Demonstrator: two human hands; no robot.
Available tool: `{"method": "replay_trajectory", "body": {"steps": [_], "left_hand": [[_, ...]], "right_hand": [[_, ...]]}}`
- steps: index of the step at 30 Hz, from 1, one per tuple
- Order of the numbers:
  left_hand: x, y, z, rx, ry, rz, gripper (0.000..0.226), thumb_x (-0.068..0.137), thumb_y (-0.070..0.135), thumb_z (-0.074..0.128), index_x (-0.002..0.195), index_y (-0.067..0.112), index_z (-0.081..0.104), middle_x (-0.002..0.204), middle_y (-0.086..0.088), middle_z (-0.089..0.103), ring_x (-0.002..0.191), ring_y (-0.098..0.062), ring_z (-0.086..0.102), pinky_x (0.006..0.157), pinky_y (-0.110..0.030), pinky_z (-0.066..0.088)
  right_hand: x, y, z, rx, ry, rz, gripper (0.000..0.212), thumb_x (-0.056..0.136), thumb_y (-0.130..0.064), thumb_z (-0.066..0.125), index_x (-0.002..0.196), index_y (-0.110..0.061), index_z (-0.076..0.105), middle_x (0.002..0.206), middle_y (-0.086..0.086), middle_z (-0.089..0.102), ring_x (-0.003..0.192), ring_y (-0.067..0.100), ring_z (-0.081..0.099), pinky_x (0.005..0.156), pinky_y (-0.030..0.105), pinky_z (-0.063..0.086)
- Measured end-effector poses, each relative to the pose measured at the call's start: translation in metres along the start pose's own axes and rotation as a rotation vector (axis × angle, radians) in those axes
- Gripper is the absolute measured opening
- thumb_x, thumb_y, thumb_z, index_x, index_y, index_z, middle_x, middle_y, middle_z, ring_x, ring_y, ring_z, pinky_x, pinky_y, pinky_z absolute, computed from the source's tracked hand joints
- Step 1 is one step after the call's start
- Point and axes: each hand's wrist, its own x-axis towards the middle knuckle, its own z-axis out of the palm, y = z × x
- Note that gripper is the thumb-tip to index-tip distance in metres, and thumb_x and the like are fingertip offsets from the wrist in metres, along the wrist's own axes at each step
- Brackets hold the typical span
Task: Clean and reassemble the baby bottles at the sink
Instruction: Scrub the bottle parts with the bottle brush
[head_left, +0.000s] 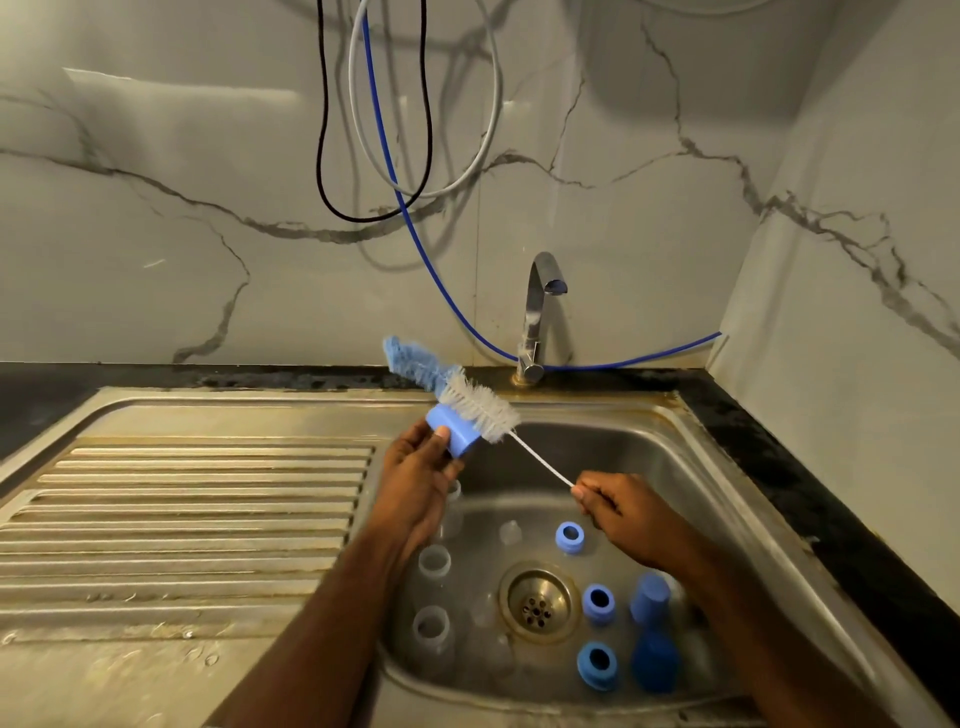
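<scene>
Head view looks down on a big steel sink (691, 467) with a ridged draining board (182, 519) on its left side. A tap (537, 312) stands at the back, and a blue hose (431, 270) runs down the wall behind it.

The left hand (415, 467) is up over the back left corner of the bowl. Its fingers and thumb grip a blue bottle cap (454, 434). The right hand (618, 506) is lower and to the right, over the bowl. It pinches the thin wire handle of a bottle brush (478, 402). The white bristles touch the top of the cap, and the blue tip sticks out past it toward the wall.

Down in the bowl, three blue rings (598, 603) lie to the right of the drain (538, 605). Two more blue caps (650, 597) are near the right arm, which covers part of them. Clear bottles (434, 564) stand on the left of the bowl, and the left arm hides some of them. The clear pieces are hard to see against the steel, so I cannot count them well.
</scene>
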Motion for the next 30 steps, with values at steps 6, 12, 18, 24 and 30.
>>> {"method": "replay_trajectory", "body": {"steps": [6, 12, 18, 24, 30], "left_hand": [[0.000, 0.004, -0.006, 0.069, -0.090, -0.046, 0.031, 0.099, 0.002, 0.050, 0.129, 0.003, 0.058, 0.128, -0.018, 0.067, 0.116, -0.030, 0.067, 0.090, -0.038, 0.060], [0.003, 0.009, -0.004, -0.094, 0.010, -0.016, 0.025, 0.102, 0.000, 0.046, 0.122, 0.004, 0.059, 0.129, -0.022, 0.065, 0.118, -0.034, 0.065, 0.092, -0.043, 0.059], [-0.003, 0.005, -0.002, 0.055, -0.067, -0.114, 0.033, 0.103, 0.003, 0.043, 0.133, 0.004, 0.055, 0.133, -0.021, 0.063, 0.124, -0.035, 0.062, 0.096, -0.041, 0.057], [0.005, 0.002, -0.005, -0.109, 0.021, -0.117, 0.034, 0.103, 0.005, 0.042, 0.136, 0.004, 0.052, 0.136, -0.023, 0.060, 0.127, -0.035, 0.059, 0.108, -0.046, 0.046], [0.005, -0.001, -0.005, -0.127, 0.019, -0.127, 0.037, 0.099, 0.011, 0.054, 0.135, 0.003, 0.053, 0.133, -0.022, 0.063, 0.125, -0.033, 0.061, 0.105, -0.043, 0.049]], "right_hand": [[-0.001, -0.006, 0.005, -0.002, -0.025, -0.006, 0.035, 0.104, -0.017, 0.050, 0.070, -0.026, 0.051, 0.060, -0.014, 0.050, 0.059, 0.003, 0.049, 0.060, 0.015, 0.039], [-0.001, -0.003, -0.002, 0.034, -0.065, 0.024, 0.033, 0.104, -0.018, 0.050, 0.071, -0.020, 0.054, 0.061, -0.015, 0.053, 0.058, 0.001, 0.049, 0.060, 0.018, 0.041], [-0.001, -0.010, 0.006, 0.034, -0.061, 0.017, 0.034, 0.105, -0.019, 0.049, 0.072, -0.026, 0.052, 0.061, -0.013, 0.052, 0.058, 0.002, 0.050, 0.061, 0.017, 0.042], [0.000, -0.002, -0.003, 0.053, -0.083, 0.046, 0.031, 0.104, -0.017, 0.049, 0.075, -0.012, 0.056, 0.062, -0.008, 0.052, 0.059, 0.001, 0.048, 0.062, 0.020, 0.043], [0.002, -0.004, 0.007, 0.006, -0.108, 0.032, 0.034, 0.105, -0.022, 0.048, 0.072, -0.029, 0.053, 0.064, -0.007, 0.056, 0.061, 0.004, 0.054, 0.064, 0.024, 0.047]]}}
